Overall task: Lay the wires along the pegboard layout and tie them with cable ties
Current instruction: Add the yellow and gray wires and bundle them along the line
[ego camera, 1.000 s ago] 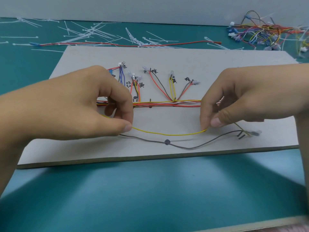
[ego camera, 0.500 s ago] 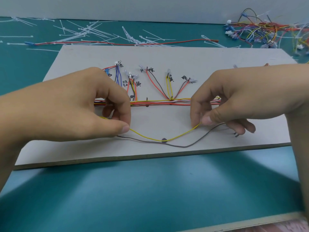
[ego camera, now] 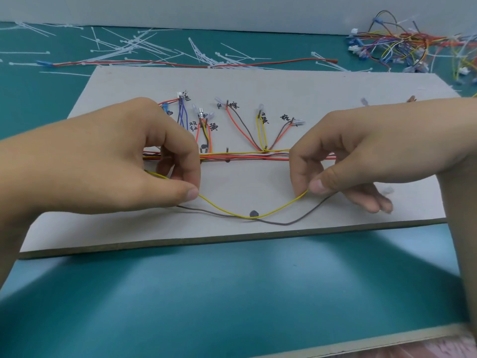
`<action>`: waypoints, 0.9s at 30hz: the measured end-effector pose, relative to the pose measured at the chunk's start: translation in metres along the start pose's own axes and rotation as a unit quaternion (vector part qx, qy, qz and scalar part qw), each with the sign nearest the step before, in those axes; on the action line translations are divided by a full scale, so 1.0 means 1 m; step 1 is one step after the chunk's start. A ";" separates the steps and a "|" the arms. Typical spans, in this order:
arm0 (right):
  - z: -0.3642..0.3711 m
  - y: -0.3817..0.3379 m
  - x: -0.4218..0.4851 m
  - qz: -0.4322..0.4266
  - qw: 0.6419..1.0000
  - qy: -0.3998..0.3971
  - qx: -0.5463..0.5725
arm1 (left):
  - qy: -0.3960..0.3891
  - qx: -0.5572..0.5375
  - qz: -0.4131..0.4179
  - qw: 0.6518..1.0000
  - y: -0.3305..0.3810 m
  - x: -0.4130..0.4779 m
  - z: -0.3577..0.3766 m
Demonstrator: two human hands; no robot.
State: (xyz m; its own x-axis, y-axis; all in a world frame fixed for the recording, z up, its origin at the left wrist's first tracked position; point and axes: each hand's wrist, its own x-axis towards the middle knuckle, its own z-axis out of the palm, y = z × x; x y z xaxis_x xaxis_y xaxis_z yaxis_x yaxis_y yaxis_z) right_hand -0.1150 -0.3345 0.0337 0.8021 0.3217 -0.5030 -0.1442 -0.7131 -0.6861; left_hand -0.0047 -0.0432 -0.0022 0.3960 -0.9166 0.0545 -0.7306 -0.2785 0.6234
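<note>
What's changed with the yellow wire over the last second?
The right hand moved left toward the left hand, so the yellow wire between them went from nearly straight to a deep sag reaching the dark spot. Both hands pinch it as before; the wire bundle on the board is unchanged.

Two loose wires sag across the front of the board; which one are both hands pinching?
The yellow wire, pinched by the left hand and right hand; the brown wire lies lower along the board.

Yellow wire (ego camera: 254, 215), brown wire (ego camera: 284, 223), grey pegboard (ego camera: 322, 94)
</note>
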 end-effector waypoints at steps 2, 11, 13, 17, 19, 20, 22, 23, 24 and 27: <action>0.001 0.001 0.002 0.006 1.000 0.007 -0.004 | -0.001 0.001 -0.004 1.000 0.000 0.000 0.000; 0.007 -0.002 0.005 -0.011 0.999 0.023 0.021 | 0.020 0.013 -0.004 1.000 0.007 -0.001 0.008; 0.010 -0.003 0.009 -0.026 0.999 0.038 0.028 | 0.037 0.016 0.006 0.999 0.017 0.002 0.019; 0.016 -0.003 0.019 -0.043 0.997 0.044 0.040 | 0.011 0.087 0.032 0.996 0.039 0.015 0.041; 0.017 -0.002 0.021 -0.048 0.997 0.043 0.037 | 0.012 0.123 0.047 0.991 0.047 0.018 0.049; 0.016 -0.002 0.021 -0.050 0.997 0.045 0.036 | 0.018 0.129 0.055 0.990 0.050 0.018 0.052; 0.012 -0.001 0.018 -0.053 0.996 0.056 0.039 | 0.018 0.132 0.061 0.989 0.055 0.018 0.057; 0.009 -0.001 0.016 -0.054 0.996 0.062 0.041 | 0.017 0.127 0.057 0.990 0.057 0.018 0.059; 0.005 0.000 0.012 -0.054 0.996 0.065 0.037 | 0.016 0.117 0.050 0.992 0.058 0.018 0.059; -0.004 0.002 0.002 -0.039 0.996 0.076 0.015 | 0.003 0.101 0.029 0.994 0.060 0.018 0.060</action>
State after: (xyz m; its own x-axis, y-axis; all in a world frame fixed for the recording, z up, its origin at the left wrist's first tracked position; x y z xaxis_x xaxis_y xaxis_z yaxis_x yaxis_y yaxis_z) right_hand -0.1112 -0.3378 0.0333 0.8897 0.2756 -0.3639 -0.0936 -0.6702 -0.7363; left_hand -0.0747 -0.0939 -0.0099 0.3523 -0.9314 0.0917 -0.8489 -0.2767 0.4503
